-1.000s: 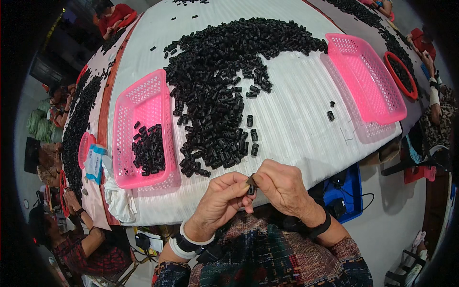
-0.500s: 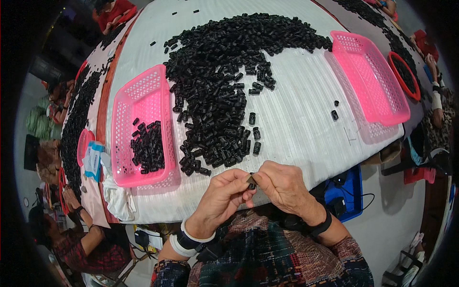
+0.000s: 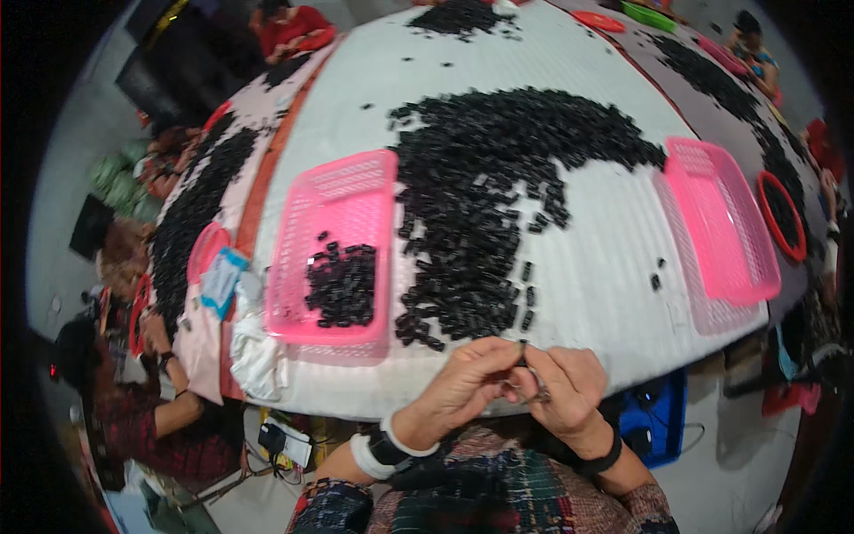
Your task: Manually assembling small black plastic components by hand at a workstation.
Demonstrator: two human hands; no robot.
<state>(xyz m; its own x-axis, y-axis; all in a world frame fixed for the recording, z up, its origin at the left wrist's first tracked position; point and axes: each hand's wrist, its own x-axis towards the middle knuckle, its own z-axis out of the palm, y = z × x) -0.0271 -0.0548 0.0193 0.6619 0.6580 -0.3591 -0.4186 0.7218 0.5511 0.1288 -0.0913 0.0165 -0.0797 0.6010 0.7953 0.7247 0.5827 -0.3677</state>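
Close together at the near edge of the table, my left hand (image 3: pixel 464 384) and my right hand (image 3: pixel 569 389) meet fingertip to fingertip. Between the pinched thumbs and fingers is a small black cord lock (image 3: pixel 523 349), mostly covered and blurred. Both hands are closed on it. Just beyond them spreads a large pile of black cord locks (image 3: pixel 471 240), curving away to the far right. To the left, a pink plastic basket (image 3: pixel 325 336) holds a smaller heap of cord locks (image 3: pixel 342 287).
A second pink basket (image 3: pixel 756 292) stands at the right edge, with two loose pieces (image 3: pixel 656 281) beside it. A white cloth (image 3: pixel 256 351) and a blue-white packet (image 3: pixel 222 283) lie left. A blue crate (image 3: pixel 665 418) is below the table; co-workers (image 3: pixel 294 31) sit around.
The view has tilted up and shifted, so table and baskets appear lower and further right. My hands still pinch the cord lock together; the right hand has turned, its fingers curling lower.
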